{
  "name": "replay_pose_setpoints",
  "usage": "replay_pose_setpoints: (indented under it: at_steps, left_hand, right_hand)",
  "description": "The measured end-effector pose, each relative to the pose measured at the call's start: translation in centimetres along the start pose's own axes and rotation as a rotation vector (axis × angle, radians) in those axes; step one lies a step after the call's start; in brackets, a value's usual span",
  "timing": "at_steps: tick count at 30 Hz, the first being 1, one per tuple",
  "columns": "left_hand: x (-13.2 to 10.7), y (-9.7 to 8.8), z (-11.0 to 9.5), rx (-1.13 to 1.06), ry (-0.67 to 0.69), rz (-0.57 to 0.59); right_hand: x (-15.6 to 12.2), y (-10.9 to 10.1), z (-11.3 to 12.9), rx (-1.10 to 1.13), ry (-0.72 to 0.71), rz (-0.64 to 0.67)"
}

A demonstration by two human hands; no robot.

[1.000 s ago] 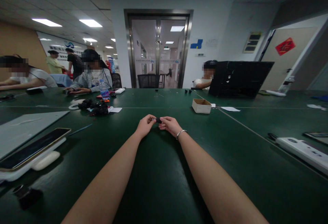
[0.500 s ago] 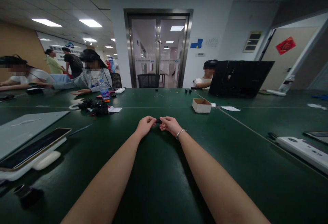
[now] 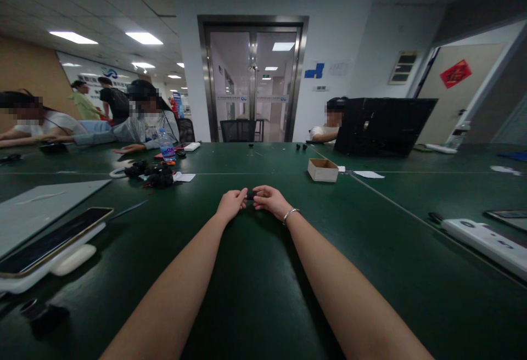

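Both my forearms stretch out over a dark green table (image 3: pixel 255 272). My left hand (image 3: pixel 231 204) and my right hand (image 3: pixel 269 201) meet at mid-table, fingers curled. Between their fingertips they pinch a small black part (image 3: pixel 250 195), mostly hidden by the fingers. A thin bracelet (image 3: pixel 289 214) circles my right wrist. The hands rest on or just above the tabletop.
A small cardboard box (image 3: pixel 323 169) sits beyond my right hand. A pile of black parts (image 3: pixel 153 173) lies far left with a water bottle (image 3: pixel 166 146). A phone (image 3: pixel 53 237) lies near left, a white power strip (image 3: pixel 486 239) right. Other people sit at the far side behind a black laptop (image 3: pixel 382 127).
My hands have shifted slightly left and closer together, the fingers still working on the small black part. A person at far left has reached an arm across the table.
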State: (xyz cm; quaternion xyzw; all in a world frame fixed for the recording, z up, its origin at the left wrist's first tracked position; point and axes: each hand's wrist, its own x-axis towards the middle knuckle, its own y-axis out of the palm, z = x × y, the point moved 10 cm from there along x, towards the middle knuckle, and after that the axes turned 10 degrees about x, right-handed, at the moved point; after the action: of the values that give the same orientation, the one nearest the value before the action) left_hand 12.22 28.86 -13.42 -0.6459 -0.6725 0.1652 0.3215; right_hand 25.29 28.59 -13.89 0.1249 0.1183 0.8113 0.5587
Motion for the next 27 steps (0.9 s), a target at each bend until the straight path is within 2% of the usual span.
replay_pose_setpoints:
  at_steps: [10, 13, 17, 22, 24, 27]
  left_hand:
    - [-0.3, -0.9, 0.2, 0.115, -0.074, -0.047]
    - [-0.3, -0.8, 0.0, 0.102, -0.044, -0.045]
    - [-0.3, -0.2, -0.9, 0.001, 0.074, -0.035]
    - [-0.2, -0.1, -2.2, -0.239, 0.199, -0.039]
    - [-0.2, -0.1, -2.4, -0.290, 0.203, -0.040]
    - [-0.2, 0.7, -2.0, -0.329, 0.118, 0.023]
  right_hand:
    - [-0.4, 0.7, 0.5, 0.051, 0.010, 0.005]
    - [-0.4, 0.5, 0.7, 0.058, 0.002, -0.006]
    - [-0.4, -0.3, 0.5, 0.052, 0.022, -0.062]
    - [-0.2, -1.2, 0.2, 0.092, 0.035, -0.128]
    - [-0.1, -1.3, 0.1, 0.089, 0.034, -0.131]
    - [0.0, -1.1, 0.0, 0.070, 0.032, -0.112]
